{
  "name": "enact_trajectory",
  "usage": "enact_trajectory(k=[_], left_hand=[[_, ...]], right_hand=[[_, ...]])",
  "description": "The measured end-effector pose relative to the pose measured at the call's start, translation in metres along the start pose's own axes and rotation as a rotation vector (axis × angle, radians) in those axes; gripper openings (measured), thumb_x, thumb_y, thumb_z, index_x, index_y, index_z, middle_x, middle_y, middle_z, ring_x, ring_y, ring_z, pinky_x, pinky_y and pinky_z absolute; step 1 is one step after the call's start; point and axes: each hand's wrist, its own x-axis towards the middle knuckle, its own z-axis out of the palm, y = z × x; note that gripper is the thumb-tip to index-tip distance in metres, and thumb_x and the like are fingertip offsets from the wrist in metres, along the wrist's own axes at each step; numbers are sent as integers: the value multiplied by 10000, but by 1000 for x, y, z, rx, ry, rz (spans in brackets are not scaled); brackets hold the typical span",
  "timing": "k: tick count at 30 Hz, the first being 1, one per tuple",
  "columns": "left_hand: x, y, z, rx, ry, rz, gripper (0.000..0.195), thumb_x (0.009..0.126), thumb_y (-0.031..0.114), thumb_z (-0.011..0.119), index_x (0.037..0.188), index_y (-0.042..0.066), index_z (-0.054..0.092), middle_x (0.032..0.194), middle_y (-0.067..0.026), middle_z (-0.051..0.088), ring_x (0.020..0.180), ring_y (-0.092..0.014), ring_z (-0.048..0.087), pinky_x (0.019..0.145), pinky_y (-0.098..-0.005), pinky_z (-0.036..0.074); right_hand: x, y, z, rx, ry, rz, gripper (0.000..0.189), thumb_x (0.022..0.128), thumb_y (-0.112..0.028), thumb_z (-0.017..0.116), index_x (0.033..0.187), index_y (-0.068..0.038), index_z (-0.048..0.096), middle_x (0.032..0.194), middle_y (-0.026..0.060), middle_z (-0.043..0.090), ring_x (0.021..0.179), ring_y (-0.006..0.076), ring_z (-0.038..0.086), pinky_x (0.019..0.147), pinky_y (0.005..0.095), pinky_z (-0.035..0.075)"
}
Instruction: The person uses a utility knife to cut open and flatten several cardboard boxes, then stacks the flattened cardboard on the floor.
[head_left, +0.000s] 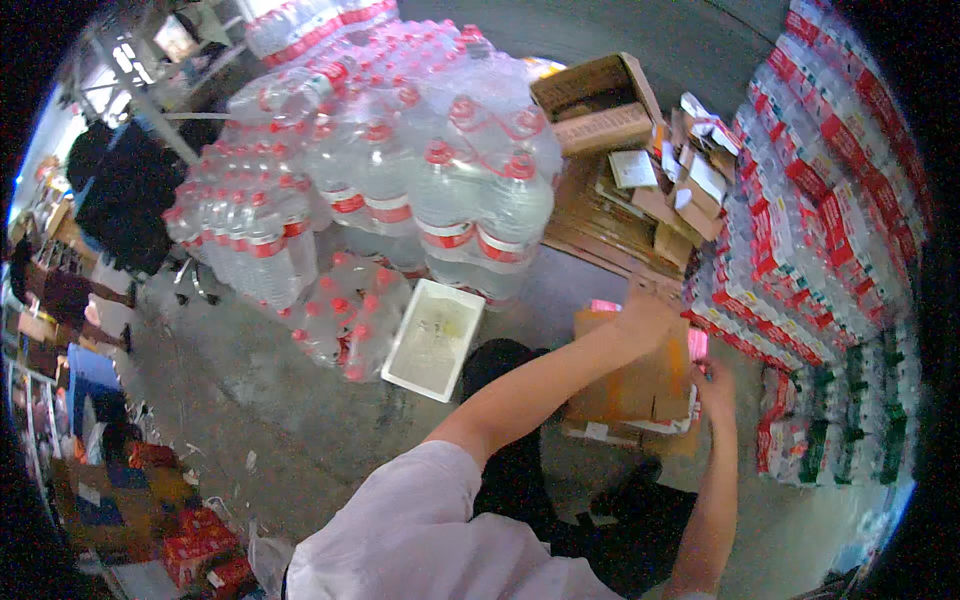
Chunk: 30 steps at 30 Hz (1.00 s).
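Observation:
In front of my crouched legs lies a stack of folded cardboard (630, 375), with pale and red-edged pieces showing beneath the top sheet. My left hand (651, 304) reaches over its far edge, close to a larger pile of flattened cardboard (592, 229). Blur hides the left fingers. My right hand (714, 382) is at the stack's right edge with its fingers bent, beside a bright pink piece (697, 345). Whether either hand grips the cardboard cannot be made out.
Shrink-wrapped bottles with red caps (420, 172) are piled ahead and left. A white foam box (435, 341) sits beside them. An open carton (600, 112) and loose cardboard scraps (690, 180) lie beyond. Tall bottle packs (802, 247) line the right.

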Motion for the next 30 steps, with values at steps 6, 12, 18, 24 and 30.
enact_trajectory(k=[6, 12, 18, 24, 30], left_hand=[[21, -3, -25, -157, 110, -148, 491, 885, 203, 688, 1351, 54, 642, 1425, -181, 599, 1354, -382, 549, 1186, -701, 271], [47, -24, -58, -365, 451, -330, 534, 863, 165, 703, 1370, 45, 586, 1390, -209, 579, 1316, -405, 533, 1166, -634, 327], [68, -45, -84, -691, 738, -364, 500, 865, 95, 664, 1348, 19, 559, 1386, -226, 559, 1276, -440, 515, 1113, -566, 374], [69, -75, -82, -1123, 897, -711, 401, 918, 29, 636, 1310, 6, 555, 1325, -179, 571, 1255, -324, 538, 1111, -447, 407], [66, -85, -71, -1204, 917, -886, 355, 970, 36, 605, 1311, -19, 523, 1277, -154, 558, 1234, -275, 535, 1105, -380, 405]], right_hand=[[94, -33, 4, -99, -103, 90, 334, 917, -184, 764, 1219, -57, 701, 1066, 225, 745, 968, 351, 746, 831, 443, 581], [210, -88, 38, -264, -90, -420, 337, 984, -213, 634, 1259, -22, 664, 1163, 207, 738, 1044, 398, 716, 873, 461, 573], [380, -71, 81, -878, 189, -637, 483, 922, -155, 650, 1393, -82, 574, 1446, 193, 587, 953, 437, 713, 849, 527, 579], [514, -142, 159, -1106, 273, -684, 637, 909, -37, 602, 1519, -154, 462, 1620, 154, 429, 702, 277, 756, 596, 408, 620], [590, -204, 203, -1044, 315, -633, 678, 937, -26, 564, 1579, -186, 415, 1613, 209, 415, 758, 329, 764, 627, 426, 620]])
